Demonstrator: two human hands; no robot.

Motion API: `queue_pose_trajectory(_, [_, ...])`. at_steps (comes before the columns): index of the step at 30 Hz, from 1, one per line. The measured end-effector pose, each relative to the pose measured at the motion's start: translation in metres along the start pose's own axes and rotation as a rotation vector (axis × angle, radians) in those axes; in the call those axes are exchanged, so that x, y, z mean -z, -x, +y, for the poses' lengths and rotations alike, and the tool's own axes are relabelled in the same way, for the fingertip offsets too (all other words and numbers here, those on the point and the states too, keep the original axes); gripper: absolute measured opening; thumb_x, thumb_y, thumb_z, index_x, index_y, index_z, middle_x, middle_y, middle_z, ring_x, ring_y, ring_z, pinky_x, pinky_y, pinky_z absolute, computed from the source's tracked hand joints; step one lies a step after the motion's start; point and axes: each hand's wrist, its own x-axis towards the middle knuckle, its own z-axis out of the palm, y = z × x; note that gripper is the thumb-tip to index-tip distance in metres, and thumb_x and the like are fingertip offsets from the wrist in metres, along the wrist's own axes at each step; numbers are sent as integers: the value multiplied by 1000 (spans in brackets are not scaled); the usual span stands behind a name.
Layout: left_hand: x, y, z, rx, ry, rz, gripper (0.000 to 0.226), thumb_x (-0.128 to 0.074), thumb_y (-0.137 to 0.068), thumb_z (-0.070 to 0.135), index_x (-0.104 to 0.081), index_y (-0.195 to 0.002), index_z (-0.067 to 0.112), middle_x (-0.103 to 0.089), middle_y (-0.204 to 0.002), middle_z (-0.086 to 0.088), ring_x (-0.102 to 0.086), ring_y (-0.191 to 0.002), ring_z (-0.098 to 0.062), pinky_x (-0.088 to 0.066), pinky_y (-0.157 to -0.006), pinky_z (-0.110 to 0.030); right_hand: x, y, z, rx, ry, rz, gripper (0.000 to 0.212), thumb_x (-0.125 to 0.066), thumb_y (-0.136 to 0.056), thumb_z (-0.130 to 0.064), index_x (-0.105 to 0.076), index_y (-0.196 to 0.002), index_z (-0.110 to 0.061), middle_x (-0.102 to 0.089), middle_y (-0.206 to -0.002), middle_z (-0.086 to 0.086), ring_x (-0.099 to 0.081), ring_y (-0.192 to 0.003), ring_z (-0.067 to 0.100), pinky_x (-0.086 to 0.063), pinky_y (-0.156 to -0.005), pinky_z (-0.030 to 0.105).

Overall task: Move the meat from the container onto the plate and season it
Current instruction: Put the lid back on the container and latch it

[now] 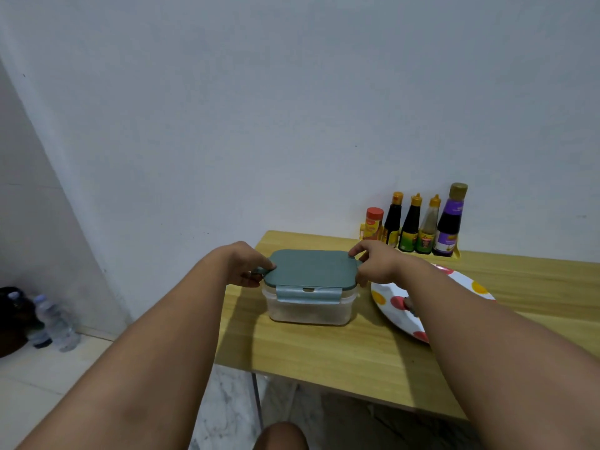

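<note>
Both hands are working the lid: left hand [248,266] is pinching the side latch tab of the grey-green rectangular plastic lid [311,267], right hand [378,262] is curled narrow over the opposite short edge, fingers on the rim. Lid is still sitting on the clear rectangular plastic container [308,307]; front latch [308,293] looks flipped down but can't confirm it's released. Meat isn't visible through the frosted wall, presumably inside.

Advice for this step: free both side latches before lifting, pull straight up evenly, keep the base pinned so it isn't sliding on the counter.

White round plate with red and yellow dots [402,311] is sitting just right of the container, partly hidden under the right forearm. Five sauce and spice bottles [418,224] are standing in a yellow rack at the back, against the wall.

Light wooden counter [324,349] is butting a plain pale wall; tiled floor on the left with water bottles [55,323] in the corner.
</note>
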Motion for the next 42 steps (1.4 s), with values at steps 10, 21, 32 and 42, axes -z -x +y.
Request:
queue_pose_trajectory(10, [-2, 4, -5, 32, -40, -20, 37, -78, -86, 15, -63, -115, -2, -66, -112, -16, -66, -85, -24, -61, -78, -35, 2, 0, 3, -24, 88, -75, 76, -76, -70, 6, -49, -135, -22, -53, -127, 13, -57, -108, 32, -54, -92, 45])
queue_pose_trajectory(21, [2, 9, -2, 59, -53, -16, 36, -79, -84, 12, -62, -112, -2, -63, -111, -16, -65, -82, -25, -62, -76, -38, 2, 0, 1, 10, 79, -93, 73, -77, -71, 9, -52, -133, -21, -55, -124, 11, -56, -109, 30, -54, -92, 42])
queue_pose_trajectory(32, [3, 18, -2, 140, -69, -30, 36, -79, -84, 15, -63, -113, 0, -62, -108, -12, -63, -83, -22, -62, -79, -45, -2, -1, 2, -14, 69, -116, 72, -74, -72, 8, -52, -133, -23, -53, -130, 12, -56, -111, 31, -54, -90, 41])
queue_pose_trajectory(42, [0, 23, 7, 146, -275, 44, 42, -81, -81, 26, -59, -113, 8, -55, -120, -6, -58, -107, -24, -57, -88, -45, 1, 4, -2, -26, 50, -152, 65, -70, -78, 3, -51, -137, -17, -57, -122, 14, -60, -101, 26, -56, -90, 38])
